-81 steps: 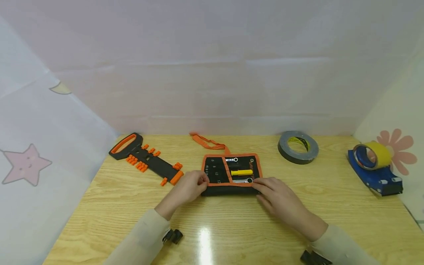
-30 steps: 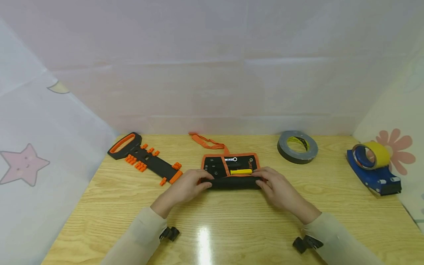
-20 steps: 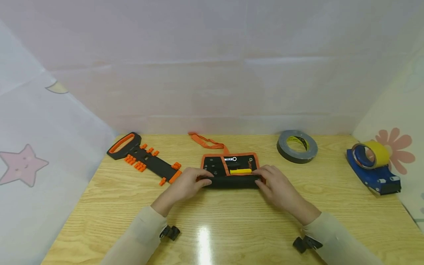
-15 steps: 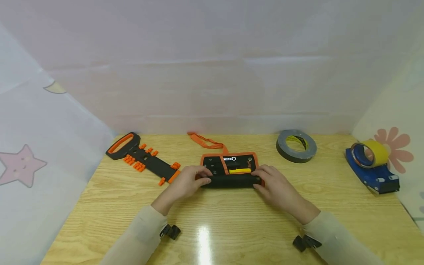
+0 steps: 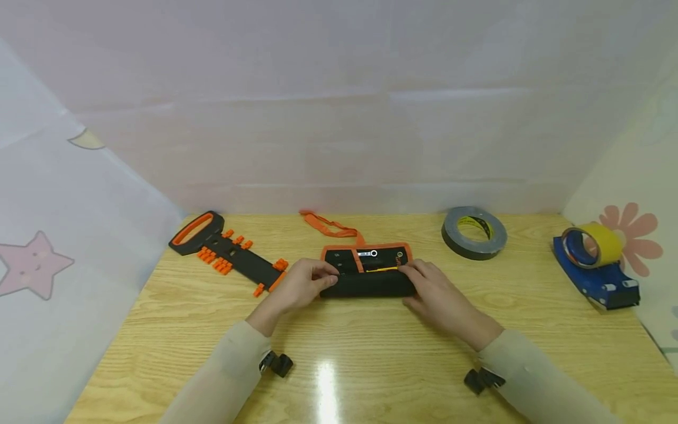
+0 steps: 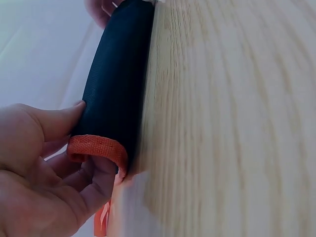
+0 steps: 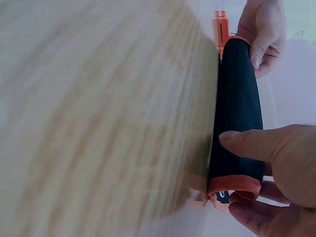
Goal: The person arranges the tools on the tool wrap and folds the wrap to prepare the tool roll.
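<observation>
A black tool roll (image 5: 371, 285) with orange trim lies mid-table, its near part rolled up away from me. My left hand (image 5: 302, 285) grips the left end; in the left wrist view the thumb presses the black cloth and the fingers curl under the orange rim (image 6: 101, 144). At the other end my right hand (image 5: 442, 300) holds the roll, thumb on the cloth in the right wrist view and fingers behind it. On the flat far part show a ring-ended wrench (image 5: 368, 254) and a strip of a yellow tool (image 5: 382, 269). An orange strap (image 5: 333, 227) trails behind.
Left of the roll lies a black rack (image 5: 233, 252) with an orange-lined handle and several orange clips. A grey tape roll (image 5: 452, 235) lies at back right. Farther right stands a blue tape dispenser (image 5: 595, 282) with yellow tape (image 5: 609, 242). A pale sheet (image 5: 339, 118) hangs behind the table.
Both hands have rolled the near edge farther away from me. The lower wrench is now covered and the yellow tool mostly hidden. The surrounding things stay in place.
</observation>
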Demonstrator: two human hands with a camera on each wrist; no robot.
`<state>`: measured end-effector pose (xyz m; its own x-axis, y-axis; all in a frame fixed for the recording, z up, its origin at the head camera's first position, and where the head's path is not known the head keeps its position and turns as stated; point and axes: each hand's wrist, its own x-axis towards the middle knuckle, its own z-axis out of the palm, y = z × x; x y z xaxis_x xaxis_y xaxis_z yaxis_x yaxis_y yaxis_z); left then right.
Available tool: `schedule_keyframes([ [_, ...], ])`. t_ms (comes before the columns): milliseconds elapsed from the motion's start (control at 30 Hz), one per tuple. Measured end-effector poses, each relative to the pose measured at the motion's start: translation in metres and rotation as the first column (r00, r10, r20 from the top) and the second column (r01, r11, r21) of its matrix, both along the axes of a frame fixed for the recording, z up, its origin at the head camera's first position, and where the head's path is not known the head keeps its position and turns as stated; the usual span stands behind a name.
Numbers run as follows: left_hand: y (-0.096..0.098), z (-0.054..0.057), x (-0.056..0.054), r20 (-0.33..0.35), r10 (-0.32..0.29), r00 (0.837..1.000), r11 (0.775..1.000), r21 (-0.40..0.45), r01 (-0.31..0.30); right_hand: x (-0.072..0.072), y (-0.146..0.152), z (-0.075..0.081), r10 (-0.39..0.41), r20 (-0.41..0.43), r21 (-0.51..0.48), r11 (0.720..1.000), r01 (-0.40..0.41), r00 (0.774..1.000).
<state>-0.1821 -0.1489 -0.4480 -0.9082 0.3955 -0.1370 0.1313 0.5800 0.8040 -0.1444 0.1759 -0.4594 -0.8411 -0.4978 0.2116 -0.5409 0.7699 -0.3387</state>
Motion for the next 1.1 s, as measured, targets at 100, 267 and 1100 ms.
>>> schedule_keyframes([
  [100,0.001,-0.001,-0.002,0.015,0.019,1.000,1.000,-0.003,-0.019,-0.003,-0.002,-0.003,0.002,-0.004,0.018,1.000,-0.002,1.000],
  [267,0.002,-0.002,-0.003,0.033,0.046,0.998,0.999,-0.006,-0.046,-0.005,-0.004,-0.006,0.003,-0.041,0.037,0.999,-0.002,0.999],
  [1100,-0.017,0.005,-0.002,-0.023,-0.122,0.992,0.980,-0.159,0.117,-0.034,0.013,0.007,0.114,0.217,0.054,0.990,-0.128,0.969],
])
